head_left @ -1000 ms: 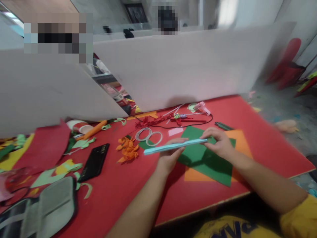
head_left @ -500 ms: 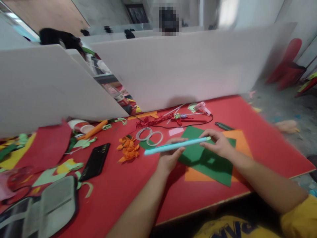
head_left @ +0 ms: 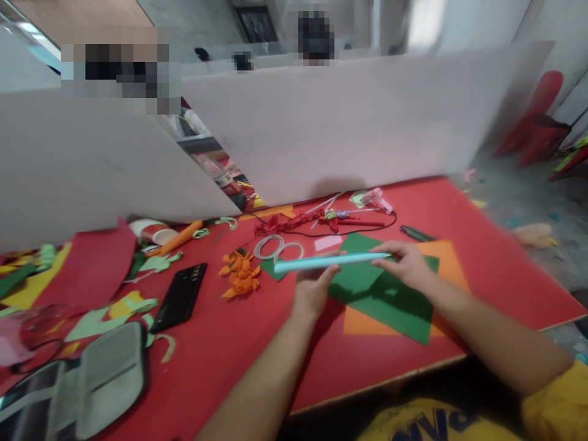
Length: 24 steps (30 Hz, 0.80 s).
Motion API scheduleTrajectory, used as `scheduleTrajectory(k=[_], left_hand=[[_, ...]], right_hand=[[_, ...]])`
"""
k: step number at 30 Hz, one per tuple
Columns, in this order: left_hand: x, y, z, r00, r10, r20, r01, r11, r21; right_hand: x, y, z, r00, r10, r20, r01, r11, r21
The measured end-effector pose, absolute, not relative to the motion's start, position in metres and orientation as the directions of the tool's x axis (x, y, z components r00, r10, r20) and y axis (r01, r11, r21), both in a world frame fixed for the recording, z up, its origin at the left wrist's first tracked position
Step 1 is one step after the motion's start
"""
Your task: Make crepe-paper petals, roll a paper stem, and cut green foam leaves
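Observation:
A slim light-blue tube (head_left: 305, 263), which looks like rolled paper, is held nearly level above the table. My left hand (head_left: 315, 288) is closed around its middle from below, thumb on the near side. At the tube's right end, my right hand (head_left: 402, 263) pinches the tip, where a bit of pale green shows. Underneath lies a green sheet (head_left: 362, 294) on top of an orange sheet (head_left: 452, 269). Orange paper flowers (head_left: 241, 275) and two pale rings (head_left: 270, 247) rest left of the tube.
White boards (head_left: 358, 122) stand along the table's back edge. Behind my hands lie a pink glue gun (head_left: 379, 199), red paper pieces (head_left: 294, 222) and a dark pen-like tool (head_left: 417, 233). On the left are a black phone (head_left: 180, 296), an open grey case (head_left: 113, 376) and paper scraps.
The tube's left end has risen a little, so it lies more level. Less of the pale green tip shows at my right fingers. Both hands keep their hold.

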State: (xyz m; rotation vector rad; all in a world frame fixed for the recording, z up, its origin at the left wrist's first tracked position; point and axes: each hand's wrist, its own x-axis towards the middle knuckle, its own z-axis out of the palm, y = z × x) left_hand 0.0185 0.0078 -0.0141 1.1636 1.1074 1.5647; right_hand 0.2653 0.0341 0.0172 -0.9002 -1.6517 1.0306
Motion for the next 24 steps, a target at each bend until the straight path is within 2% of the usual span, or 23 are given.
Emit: scheduleTrajectory(k=[4, 9, 11, 13, 16, 19, 21, 24], left_hand=[[0.019, 0.017, -0.02, -0.303, 0.939, 0.164, -0.278, -0.252, 0.927], [0.022, 0.019, -0.017, -0.23, 0.969, 0.095, -0.45, -0.192, 0.872], [0.022, 0.018, -0.016, -0.221, 0.975, 0.027, -0.515, -0.141, 0.846], [0.022, 0.019, -0.014, -0.234, 0.972, -0.017, -0.569, -0.123, 0.813], [0.02, 0.022, -0.013, -0.265, 0.964, -0.022, -0.615, -0.151, 0.774], [0.019, 0.023, -0.013, -0.28, 0.96, -0.018, -0.617, -0.166, 0.769], [0.021, 0.021, -0.012, -0.267, 0.964, -0.02, -0.587, -0.145, 0.797], [0.027, 0.015, -0.009, -0.208, 0.977, -0.035, -0.56, -0.09, 0.824]], right_hand=[[0.267, 0.037, 0.015, -0.282, 0.931, 0.232, 0.072, 0.261, -0.963], [0.262, 0.026, 0.019, -0.474, 0.878, 0.063, 0.118, 0.134, -0.984], [0.259, 0.021, 0.021, -0.478, 0.874, 0.086, 0.152, 0.179, -0.972], [0.257, 0.019, 0.021, -0.431, 0.883, 0.185, 0.195, 0.291, -0.937], [0.256, 0.018, 0.022, -0.345, 0.867, 0.36, 0.248, 0.454, -0.856], [0.255, 0.018, 0.022, -0.327, 0.825, 0.461, 0.274, 0.549, -0.789], [0.254, 0.016, 0.022, -0.349, 0.817, 0.459, 0.285, 0.559, -0.779], [0.248, 0.012, 0.021, -0.413, 0.845, 0.34, 0.309, 0.482, -0.82]])
